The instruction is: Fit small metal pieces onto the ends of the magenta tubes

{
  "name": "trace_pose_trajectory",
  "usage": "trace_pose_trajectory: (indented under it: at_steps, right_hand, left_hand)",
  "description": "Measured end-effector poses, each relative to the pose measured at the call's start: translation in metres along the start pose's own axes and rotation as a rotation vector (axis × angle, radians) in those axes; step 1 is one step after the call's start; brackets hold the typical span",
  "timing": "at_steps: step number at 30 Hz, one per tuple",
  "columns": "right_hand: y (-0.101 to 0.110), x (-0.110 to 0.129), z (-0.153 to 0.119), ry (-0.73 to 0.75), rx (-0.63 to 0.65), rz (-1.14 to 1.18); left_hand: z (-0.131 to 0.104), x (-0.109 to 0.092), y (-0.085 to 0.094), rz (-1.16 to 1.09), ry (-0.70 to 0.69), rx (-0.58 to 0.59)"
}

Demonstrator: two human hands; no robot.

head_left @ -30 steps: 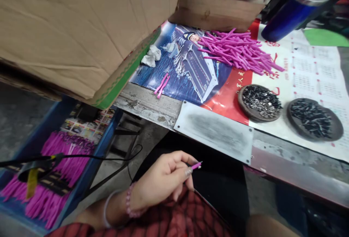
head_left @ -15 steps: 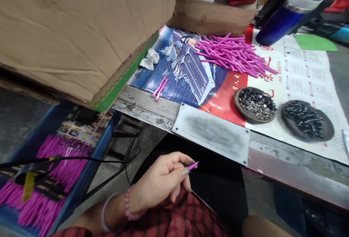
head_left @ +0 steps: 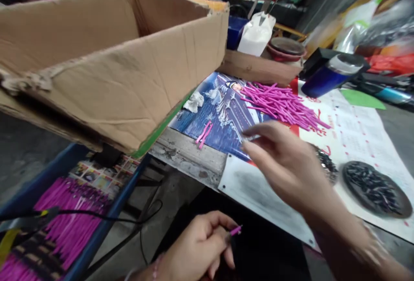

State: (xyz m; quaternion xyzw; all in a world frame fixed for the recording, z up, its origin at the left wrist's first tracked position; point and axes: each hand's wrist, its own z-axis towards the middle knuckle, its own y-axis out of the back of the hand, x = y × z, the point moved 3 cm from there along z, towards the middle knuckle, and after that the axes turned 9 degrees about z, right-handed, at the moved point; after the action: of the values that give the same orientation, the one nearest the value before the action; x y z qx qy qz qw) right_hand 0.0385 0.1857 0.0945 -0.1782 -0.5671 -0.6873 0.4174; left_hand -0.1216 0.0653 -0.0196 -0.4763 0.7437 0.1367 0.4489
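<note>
Low over my lap, my left hand (head_left: 205, 244) pinches a short pink strip (head_left: 236, 230) between thumb and fingers. A small metallic bit shows at the strip's tip, too small to make out. My right hand (head_left: 287, 168), blurred, is above the table, thumb and fingers apart with nothing between them. Beyond its fingers lies a heap of pink strips (head_left: 287, 106). Two pink pieces (head_left: 203, 135) lie to its left. The right hand partly hides a shallow dish of small metal parts (head_left: 328, 166). Beside that dish stands another with dark small parts (head_left: 371, 186).
A pale metal plate (head_left: 255, 194) sits at the table edge. To the left is a large cardboard box (head_left: 139, 86), above a blue bin (head_left: 129, 177) with bundled pink strips (head_left: 77, 220). A blue bottle (head_left: 330, 76) and crumpled tissue (head_left: 194, 102) are farther back.
My right hand has come into view from the right and reaches over the table. The view has tilted upward. The left hand still pinches the pink strip.
</note>
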Motion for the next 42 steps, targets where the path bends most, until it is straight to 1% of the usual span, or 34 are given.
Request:
trace_pose_trajectory:
  at_steps: [3, 5, 7, 9, 11, 13, 14, 16, 17, 18, 19, 20, 21, 22, 23, 24, 26, 28, 29, 31, 33, 34, 35, 37, 39, 40, 41, 42]
  right_hand:
    - [-0.047, -0.02, 0.071, -0.075, 0.192, -0.177]
    - [-0.079, -0.033, 0.117, -0.103, 0.206, -0.228]
    - [-0.106, -0.042, 0.153, -0.139, 0.215, -0.26]
    - [-0.123, -0.045, 0.176, -0.15, 0.226, -0.271]
    - [-0.127, -0.042, 0.183, -0.14, 0.25, -0.261]
    - [-0.117, -0.034, 0.171, -0.115, 0.282, -0.228]
    - [-0.108, -0.029, 0.158, -0.093, 0.304, -0.2]
    - [-0.085, -0.014, 0.117, -0.046, 0.353, -0.136]
    - [-0.075, -0.005, 0.092, -0.001, 0.412, -0.076]
    - [-0.065, 0.006, 0.064, 0.083, 0.483, 0.056]
    - [-0.058, 0.016, 0.035, 0.131, 0.584, 0.155]
    - [-0.053, 0.022, 0.007, 0.141, 0.717, 0.211]
    - [-0.051, 0.025, -0.017, 0.097, 0.825, 0.206]
    - [-0.049, 0.026, -0.038, 0.094, 0.908, 0.197]
    - [-0.049, 0.024, -0.054, 0.068, 0.957, 0.136]
    - [-0.049, 0.021, -0.065, 0.06, 0.963, 0.067]
    - [-0.048, 0.012, -0.075, 0.044, 0.904, -0.067]
    - [-0.046, 0.007, -0.077, 0.031, 0.829, -0.066]
    - [-0.045, 0.007, -0.078, 0.028, 0.818, -0.018]
    - [-0.042, 0.009, -0.082, 0.042, 0.848, 0.069]
    - [-0.037, 0.009, -0.087, 0.058, 0.837, 0.014]
    - [-0.033, 0.009, -0.09, 0.05, 0.797, -0.032]
    - [-0.029, 0.008, -0.094, 0.036, 0.722, -0.054]
    - [-0.02, 0.008, -0.103, 0.0, 0.498, 0.007]
    - [-0.018, 0.009, -0.117, -0.011, 0.26, 0.146]
    - [-0.02, 0.01, -0.125, 0.016, 0.183, 0.193]
    - [-0.025, 0.012, -0.133, 0.073, 0.17, 0.227]
    - [-0.031, 0.012, -0.14, 0.094, 0.162, 0.204]
  left_hand:
    - [-0.003, 0.002, 0.005, 0.036, -0.022, 0.016]
    - [-0.006, 0.003, 0.009, 0.05, -0.044, 0.019]
    - [-0.008, 0.004, 0.013, 0.04, -0.05, 0.009]
    - [-0.011, 0.005, 0.018, 0.018, -0.046, -0.017]
    - [-0.014, 0.006, 0.023, 0.007, -0.042, -0.057]
    - [-0.019, 0.005, 0.028, 0.011, -0.04, -0.1]
    - [-0.021, 0.004, 0.031, 0.016, -0.042, -0.115]
    - [-0.024, 0.002, 0.035, 0.026, -0.043, -0.13]
    - [-0.024, 0.002, 0.037, 0.029, -0.037, -0.129]
    - [-0.025, 0.002, 0.038, 0.031, -0.026, -0.124]
    - [-0.024, 0.002, 0.038, 0.033, -0.016, -0.116]
    - [-0.024, 0.002, 0.038, 0.038, -0.009, -0.103]
    - [-0.024, 0.002, 0.037, 0.052, -0.007, -0.092]
    - [-0.023, 0.001, 0.035, 0.079, -0.011, -0.084]
    - [-0.023, 0.001, 0.032, 0.114, -0.013, -0.079]
    - [-0.024, 0.001, 0.029, 0.154, -0.007, -0.071]
    - [-0.025, 0.0, 0.021, 0.231, 0.018, -0.047]
    - [-0.028, -0.001, 0.014, 0.281, 0.024, -0.033]
    - [-0.029, -0.002, 0.011, 0.297, 0.004, -0.039]
    - [-0.031, -0.004, 0.008, 0.322, -0.046, -0.078]
    - [-0.033, -0.004, 0.006, 0.326, -0.061, -0.094]
    - [-0.033, -0.003, 0.006, 0.32, -0.056, -0.097]
    - [-0.033, -0.001, 0.005, 0.295, -0.044, -0.097]
    - [-0.033, 0.001, 0.004, 0.157, -0.017, -0.094]
    - [-0.029, 0.002, 0.002, -0.104, 0.035, -0.076]
    - [-0.027, 0.002, 0.0, -0.25, 0.072, -0.054]
    - [-0.025, 0.002, -0.002, -0.379, 0.105, -0.031]
    - [-0.023, 0.001, -0.004, -0.477, 0.135, -0.013]
